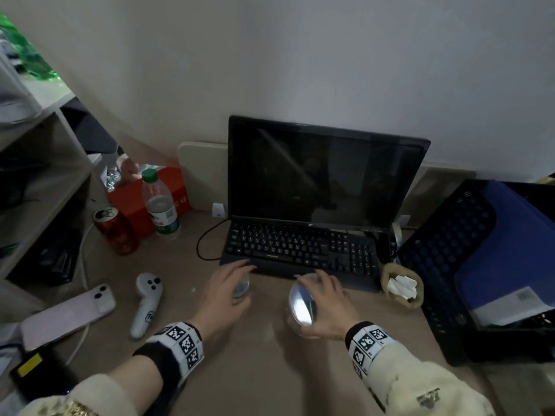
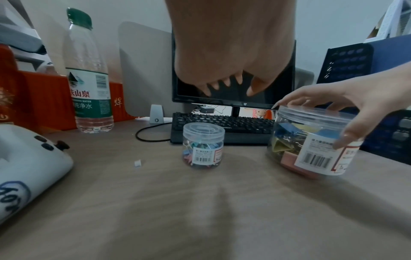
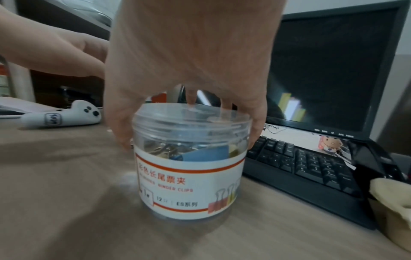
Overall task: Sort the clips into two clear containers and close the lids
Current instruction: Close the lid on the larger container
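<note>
A small clear jar (image 2: 203, 146) of small coloured clips stands on the desk with its lid on. My left hand (image 2: 224, 84) hovers above it with fingers spread, touching nothing; in the head view the left hand (image 1: 231, 283) covers most of the small jar (image 1: 242, 288). A large clear jar (image 3: 191, 167) holds big binder clips under its lid. My right hand (image 3: 189, 98) grips the jar from above, thumb and fingers round the lid. Seen from the left wrist, the large jar (image 2: 311, 142) leans to one side in the right hand (image 2: 347, 112).
Just behind the jars lie a black keyboard (image 1: 300, 250) and a dark monitor (image 1: 324, 172). To the left are a white controller (image 1: 147, 301), a phone (image 1: 69, 316), a red can (image 1: 115, 231) and a water bottle (image 1: 160, 205). A beige pouch (image 1: 401, 285) and a black crate (image 1: 480, 265) are on the right.
</note>
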Available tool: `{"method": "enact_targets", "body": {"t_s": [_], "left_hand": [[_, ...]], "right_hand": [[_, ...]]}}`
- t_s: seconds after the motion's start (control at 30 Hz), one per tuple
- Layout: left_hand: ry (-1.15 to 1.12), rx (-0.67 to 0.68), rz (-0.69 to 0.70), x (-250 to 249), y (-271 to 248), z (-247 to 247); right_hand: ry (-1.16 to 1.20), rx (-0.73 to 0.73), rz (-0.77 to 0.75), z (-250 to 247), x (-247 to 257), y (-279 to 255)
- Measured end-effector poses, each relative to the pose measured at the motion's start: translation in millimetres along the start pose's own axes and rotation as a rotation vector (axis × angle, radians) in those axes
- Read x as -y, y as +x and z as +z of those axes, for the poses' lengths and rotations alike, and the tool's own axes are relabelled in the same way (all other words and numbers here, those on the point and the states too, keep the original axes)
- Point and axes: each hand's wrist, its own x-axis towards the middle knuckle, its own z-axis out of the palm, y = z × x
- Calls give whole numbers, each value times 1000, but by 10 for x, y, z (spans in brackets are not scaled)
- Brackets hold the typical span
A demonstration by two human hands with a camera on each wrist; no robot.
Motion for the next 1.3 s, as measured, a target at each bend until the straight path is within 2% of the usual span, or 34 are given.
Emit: {"method": "enact_targets", "body": {"t_s": [0.1,0.23,0.3,0.43,0.6,0.8,1.07,1.3], "left_hand": [[84,161,-83,89,103,59],[220,382,-202,262,182,184],[280,466,-203,312,158,263],[318,552,-145,228,107,367],[377,614,-150,84,112,359],[404,653,-172,48,134,333],[591,717,-212,-112,222,257],[467,689,-220,-105,162,105]], "right_hand": [[10,18,-2,2,-12,125],[-34,5,-99,125,12,204],[-72,18,-122,178,32,222],[-135,43,-153,210,133,293],[-160,75,-201,190,277,372],[-157,78,-189,190,287,384],[-212,30,-202,189,289,384],[-178,0,-195,137,255,230]]}}
